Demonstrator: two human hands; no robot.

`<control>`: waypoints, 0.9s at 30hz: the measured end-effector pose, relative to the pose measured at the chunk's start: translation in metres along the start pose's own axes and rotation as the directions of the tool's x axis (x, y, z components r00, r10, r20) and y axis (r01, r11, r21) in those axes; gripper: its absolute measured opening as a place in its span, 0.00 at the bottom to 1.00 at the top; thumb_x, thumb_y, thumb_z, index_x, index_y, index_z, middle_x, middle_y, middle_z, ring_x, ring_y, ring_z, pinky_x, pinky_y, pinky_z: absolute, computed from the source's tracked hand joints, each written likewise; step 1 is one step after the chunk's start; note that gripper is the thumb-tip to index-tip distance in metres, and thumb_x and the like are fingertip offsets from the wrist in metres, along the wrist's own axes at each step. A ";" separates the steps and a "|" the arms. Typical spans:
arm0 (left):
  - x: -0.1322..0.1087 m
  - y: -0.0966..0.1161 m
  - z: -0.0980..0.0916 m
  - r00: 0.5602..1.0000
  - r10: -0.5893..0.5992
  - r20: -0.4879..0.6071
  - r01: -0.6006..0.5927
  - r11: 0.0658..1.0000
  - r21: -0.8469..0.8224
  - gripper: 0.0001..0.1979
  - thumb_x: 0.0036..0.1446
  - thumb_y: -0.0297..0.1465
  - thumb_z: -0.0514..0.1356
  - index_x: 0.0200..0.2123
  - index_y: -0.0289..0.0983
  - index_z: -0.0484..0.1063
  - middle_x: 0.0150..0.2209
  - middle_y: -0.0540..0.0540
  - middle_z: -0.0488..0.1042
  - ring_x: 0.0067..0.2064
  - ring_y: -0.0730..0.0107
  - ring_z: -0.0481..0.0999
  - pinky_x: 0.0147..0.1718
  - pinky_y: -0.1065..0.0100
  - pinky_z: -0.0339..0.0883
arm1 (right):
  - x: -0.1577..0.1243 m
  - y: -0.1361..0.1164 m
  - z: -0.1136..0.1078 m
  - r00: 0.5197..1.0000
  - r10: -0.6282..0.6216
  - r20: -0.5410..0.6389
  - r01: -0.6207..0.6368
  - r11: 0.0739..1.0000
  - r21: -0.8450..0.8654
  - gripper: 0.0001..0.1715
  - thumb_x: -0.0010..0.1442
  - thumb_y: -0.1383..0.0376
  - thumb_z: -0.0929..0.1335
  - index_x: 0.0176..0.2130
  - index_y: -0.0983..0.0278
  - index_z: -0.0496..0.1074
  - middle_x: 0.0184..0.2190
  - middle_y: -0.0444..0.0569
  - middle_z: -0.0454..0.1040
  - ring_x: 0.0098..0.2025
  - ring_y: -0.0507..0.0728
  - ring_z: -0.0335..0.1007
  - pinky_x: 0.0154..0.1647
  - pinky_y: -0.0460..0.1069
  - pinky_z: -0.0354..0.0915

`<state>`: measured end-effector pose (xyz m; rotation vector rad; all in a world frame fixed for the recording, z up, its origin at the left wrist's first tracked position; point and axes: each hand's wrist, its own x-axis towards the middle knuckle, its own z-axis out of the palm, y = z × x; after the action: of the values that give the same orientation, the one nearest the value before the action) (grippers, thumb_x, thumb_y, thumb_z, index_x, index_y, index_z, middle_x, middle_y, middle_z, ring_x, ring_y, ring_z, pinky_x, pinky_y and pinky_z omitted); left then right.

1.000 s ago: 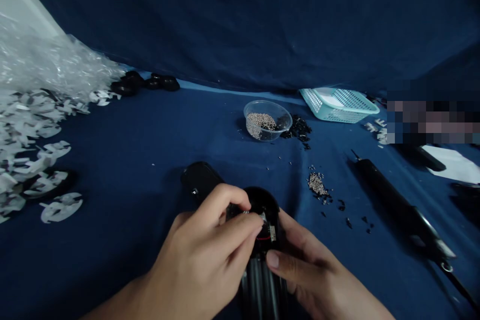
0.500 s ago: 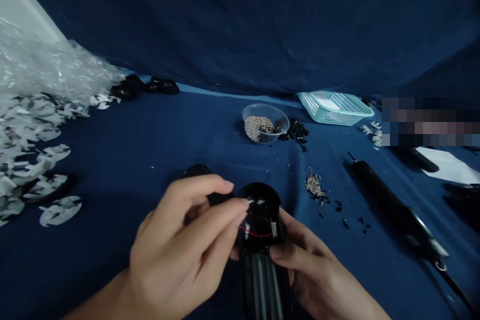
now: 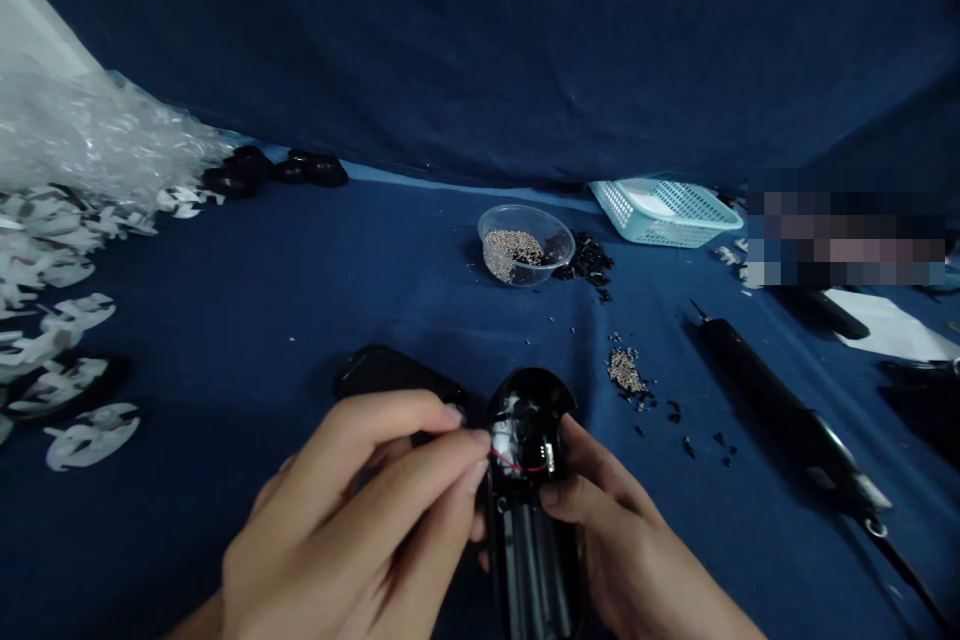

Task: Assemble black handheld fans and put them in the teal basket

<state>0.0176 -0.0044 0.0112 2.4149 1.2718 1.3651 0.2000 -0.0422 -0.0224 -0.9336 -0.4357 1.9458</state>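
Note:
My right hand (image 3: pixel 611 510) grips a glossy black plastic housing (image 3: pixel 534 560) from its right side, thumb over the edge. The housing has a rounded head and a long grooved lower part, with its inside facing up. Across the head runs a thin red wire (image 3: pixel 517 466) towards a small pale connector. My left hand (image 3: pixel 367 510) is closed in a pinch at the housing's left edge, close to the wire's left end. What lies between those fingertips is too small to make out. Behind the left hand rests another black plastic part (image 3: pixel 390 372), partly covered.
A clear bowl (image 3: pixel 526 245) holds small screws, with black bits (image 3: pixel 589 260) beside it. Loose screws (image 3: pixel 624 370) lie nearer. To the right are a black electric screwdriver (image 3: pixel 787 410) and a turquoise basket (image 3: pixel 667 215). White plastic parts (image 3: pixel 60 310) and clear bags (image 3: pixel 112 135) fill the left.
My left hand has moved left and down from the housing's head to its edge, uncovering more of the black part behind. The housing is more upright in my right hand; the view shifted slightly.

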 end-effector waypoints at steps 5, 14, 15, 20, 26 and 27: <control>0.019 -0.016 -0.015 0.998 0.057 0.015 -0.058 0.989 0.133 0.09 0.59 0.25 0.59 0.41 0.44 0.73 0.42 0.52 0.72 0.40 0.71 0.74 0.39 0.66 0.68 | 0.000 -0.006 -0.002 0.989 -0.053 -0.137 0.040 0.995 -0.096 0.33 0.60 0.61 0.69 0.60 0.59 0.56 0.44 0.53 0.77 0.44 0.64 0.77 0.46 0.59 0.69; 0.027 -0.059 -0.031 0.774 0.011 0.633 -0.257 0.919 0.298 0.46 0.41 0.52 0.68 0.63 0.49 0.58 0.62 0.46 0.65 0.61 0.37 0.62 0.57 0.34 0.53 | 0.003 -0.014 -0.009 0.891 -0.298 -0.341 0.158 0.910 -0.383 0.42 0.56 0.57 0.71 0.64 0.54 0.52 0.48 0.48 0.75 0.41 0.60 0.78 0.43 0.54 0.71; 0.027 -0.062 -0.033 0.753 -0.028 0.658 -0.229 0.925 0.302 0.48 0.41 0.52 0.68 0.64 0.50 0.55 0.64 0.47 0.63 0.62 0.37 0.61 0.57 0.35 0.55 | 0.004 -0.014 -0.009 0.891 -0.300 -0.341 0.154 0.905 -0.396 0.42 0.56 0.57 0.71 0.64 0.54 0.53 0.49 0.48 0.75 0.41 0.60 0.78 0.43 0.54 0.71; 0.026 -0.065 -0.041 0.698 -0.134 0.703 -0.119 0.947 0.299 0.32 0.55 0.50 0.59 0.62 0.59 0.57 0.63 0.52 0.65 0.61 0.44 0.65 0.51 0.44 0.67 | 0.006 -0.015 -0.005 0.907 -0.242 -0.345 0.129 0.939 -0.318 0.41 0.54 0.59 0.71 0.62 0.55 0.55 0.47 0.48 0.76 0.38 0.61 0.79 0.42 0.55 0.70; 0.019 -0.067 -0.040 0.767 -0.051 0.639 -0.183 0.938 0.294 0.11 0.63 0.37 0.54 0.43 0.51 0.77 0.55 0.49 0.73 0.54 0.51 0.72 0.51 0.48 0.65 | 0.002 -0.021 0.000 0.953 -0.183 -0.240 0.120 0.959 -0.255 0.27 0.57 0.65 0.67 0.56 0.59 0.63 0.42 0.46 0.77 0.44 0.62 0.77 0.46 0.53 0.65; 0.019 -0.066 -0.039 0.768 -0.045 0.638 -0.182 0.941 0.285 0.11 0.63 0.35 0.54 0.39 0.49 0.77 0.53 0.49 0.74 0.53 0.52 0.72 0.50 0.48 0.65 | 0.001 -0.022 0.001 0.959 -0.173 -0.225 0.115 0.962 -0.246 0.24 0.57 0.66 0.66 0.54 0.60 0.65 0.41 0.46 0.78 0.43 0.61 0.77 0.46 0.53 0.65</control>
<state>-0.0476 0.0398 0.0183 2.7865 1.2784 0.2397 0.2121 -0.0300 -0.0084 -1.2398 -0.5773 1.6445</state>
